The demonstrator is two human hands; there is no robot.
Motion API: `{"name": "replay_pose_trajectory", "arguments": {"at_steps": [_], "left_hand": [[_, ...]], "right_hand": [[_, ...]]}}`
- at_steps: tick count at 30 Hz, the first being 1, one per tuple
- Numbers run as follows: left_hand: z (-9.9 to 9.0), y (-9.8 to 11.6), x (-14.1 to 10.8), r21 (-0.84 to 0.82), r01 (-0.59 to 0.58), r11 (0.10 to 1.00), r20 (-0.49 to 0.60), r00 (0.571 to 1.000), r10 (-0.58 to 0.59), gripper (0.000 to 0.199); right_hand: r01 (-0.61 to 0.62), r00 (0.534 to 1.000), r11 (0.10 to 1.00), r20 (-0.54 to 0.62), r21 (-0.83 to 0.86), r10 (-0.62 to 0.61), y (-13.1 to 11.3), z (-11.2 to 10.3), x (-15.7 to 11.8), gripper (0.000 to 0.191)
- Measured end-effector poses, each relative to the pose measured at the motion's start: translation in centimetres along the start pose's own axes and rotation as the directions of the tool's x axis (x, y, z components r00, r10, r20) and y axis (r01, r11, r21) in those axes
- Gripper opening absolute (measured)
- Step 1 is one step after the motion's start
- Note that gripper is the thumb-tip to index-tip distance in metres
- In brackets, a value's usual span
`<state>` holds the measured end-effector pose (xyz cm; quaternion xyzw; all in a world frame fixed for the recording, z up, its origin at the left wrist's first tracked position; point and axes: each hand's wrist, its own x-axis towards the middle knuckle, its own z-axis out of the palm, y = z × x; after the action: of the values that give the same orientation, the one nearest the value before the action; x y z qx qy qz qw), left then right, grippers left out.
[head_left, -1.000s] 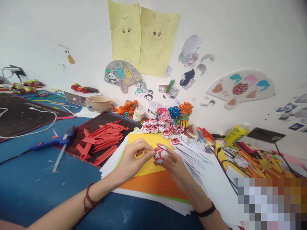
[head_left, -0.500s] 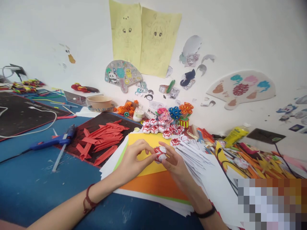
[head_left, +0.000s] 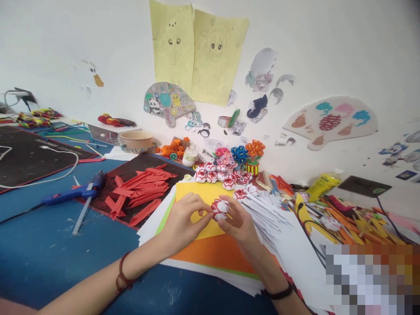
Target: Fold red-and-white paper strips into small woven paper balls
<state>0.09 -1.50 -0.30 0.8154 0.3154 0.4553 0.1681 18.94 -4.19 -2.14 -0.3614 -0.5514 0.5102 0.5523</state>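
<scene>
Steadying a red-and-white folded-paper ball (head_left: 220, 210) above yellow paper (head_left: 186, 188), the left hand (head_left: 183, 218) and right hand (head_left: 242, 222) hold opposite sides.
The left pinches; the right curls loosely, probably sparing the folds. Red paper strips (head_left: 147, 189) lie on a dark mat (head_left: 111, 174), likely for easy reach.

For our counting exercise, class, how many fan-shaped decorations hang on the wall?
2. The grey fan with a panda picture is under the pale yellow paper drawings; the whitish fan with a red symbol is farther right.
</scene>
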Motion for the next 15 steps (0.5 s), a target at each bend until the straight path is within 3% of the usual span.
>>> {"name": "replay_pose_trajectory", "arguments": {"at_steps": [6,9,12,15], "left_hand": [[0.8,-0.6,-1.0,0.182,-0.217,0.959,-0.096,0.967,0.236,0.006],[0.8,-0.6,-1.2,0.211,-0.258,0.943,-0.107,0.952,0.285,0.008],[0.6,-0.3,-0.8,0.092,-0.154,0.984,-0.123,0.979,0.165,0.009],[0.2,0.0,0.0,-0.135,0.118,0.984,-0.003,0.993,-0.119,0.015]], "right_hand": [[0.105,0.986,0.985,-0.115,-0.138,-0.121,0.4,1.0,-0.2,0.04],[0.123,0.981,0.981,-0.132,-0.153,-0.144,0.5,1.1,-0.3,0.041],[0.129,0.983,0.983,-0.112,-0.133,-0.145,0.3,0.9,-0.3,0.042],[0.137,0.987,0.986,-0.071,-0.092,-0.144,0.2,0.5,-0.2,0.043]]}}
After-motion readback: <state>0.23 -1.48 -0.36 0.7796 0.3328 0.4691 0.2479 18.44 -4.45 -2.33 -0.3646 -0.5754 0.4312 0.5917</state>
